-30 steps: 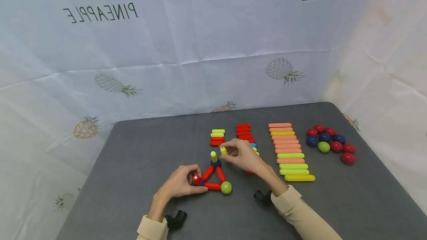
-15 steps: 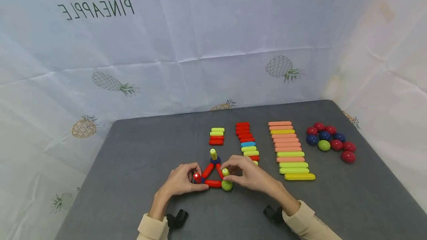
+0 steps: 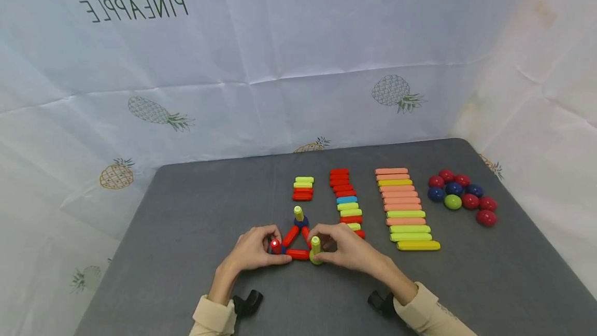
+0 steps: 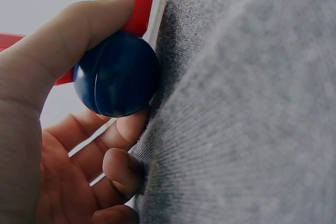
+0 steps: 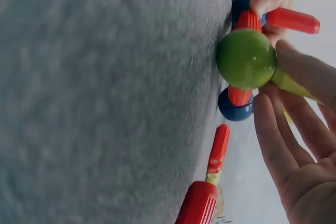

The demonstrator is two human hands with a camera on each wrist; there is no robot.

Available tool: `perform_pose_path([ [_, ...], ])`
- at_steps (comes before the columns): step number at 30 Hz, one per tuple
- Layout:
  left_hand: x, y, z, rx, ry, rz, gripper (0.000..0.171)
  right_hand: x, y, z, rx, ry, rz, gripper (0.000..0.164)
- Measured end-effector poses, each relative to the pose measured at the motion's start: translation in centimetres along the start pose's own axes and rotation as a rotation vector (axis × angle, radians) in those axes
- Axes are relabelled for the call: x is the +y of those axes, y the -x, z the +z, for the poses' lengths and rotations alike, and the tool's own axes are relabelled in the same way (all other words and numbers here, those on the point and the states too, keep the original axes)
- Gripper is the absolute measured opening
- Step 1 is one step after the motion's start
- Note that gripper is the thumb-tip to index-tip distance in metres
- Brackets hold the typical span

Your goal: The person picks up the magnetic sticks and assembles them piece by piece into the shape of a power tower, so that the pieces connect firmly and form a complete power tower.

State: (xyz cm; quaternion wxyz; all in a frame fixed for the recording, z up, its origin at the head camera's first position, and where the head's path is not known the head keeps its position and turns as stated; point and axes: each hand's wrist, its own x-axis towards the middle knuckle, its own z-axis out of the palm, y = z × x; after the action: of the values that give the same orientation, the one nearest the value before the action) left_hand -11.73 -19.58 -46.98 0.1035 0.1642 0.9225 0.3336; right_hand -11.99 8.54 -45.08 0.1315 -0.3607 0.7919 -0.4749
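A triangle of red rods [image 3: 297, 254] joined by balls lies flat on the grey table. My left hand [image 3: 255, 249] grips its left corner, a blue ball [image 4: 119, 77], with the thumb reaching along a red rod. An upright red rod [image 3: 275, 246] stands on that ball. At the right corner, my right hand [image 3: 347, 248] pinches a yellow-green rod [image 3: 315, 245] between thumb and fingers. This rod stands upright, its lower end at the green ball [image 5: 244, 59]. The far corner's blue ball [image 3: 303, 222] bears another upright yellow-green rod [image 3: 298, 213].
Behind the triangle lies a short stack of yellow-green and red rods [image 3: 303, 191]. A column of short rods [image 3: 347, 206] and one of longer rods [image 3: 402, 201] lie to the right. Red, blue and green balls [image 3: 454, 189] cluster at the far right.
My right hand has brought the yellow-green rod down and toward me, from beside the far corner onto the green ball. My left hand has stayed at the left corner.
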Motion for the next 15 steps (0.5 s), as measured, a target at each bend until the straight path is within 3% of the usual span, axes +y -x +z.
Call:
perform_pose_path([
  [9,0.3,0.0,0.0,-0.006,-0.012,-0.016,0.036,-0.5,0.2,0.4,0.007,0.065,0.006,0.027],
  [15,0.3,0.0,-0.1,-0.013,-0.024,-0.035,0.037,-1.0,0.7,-0.3,0.014,0.123,0.028,0.043],
])
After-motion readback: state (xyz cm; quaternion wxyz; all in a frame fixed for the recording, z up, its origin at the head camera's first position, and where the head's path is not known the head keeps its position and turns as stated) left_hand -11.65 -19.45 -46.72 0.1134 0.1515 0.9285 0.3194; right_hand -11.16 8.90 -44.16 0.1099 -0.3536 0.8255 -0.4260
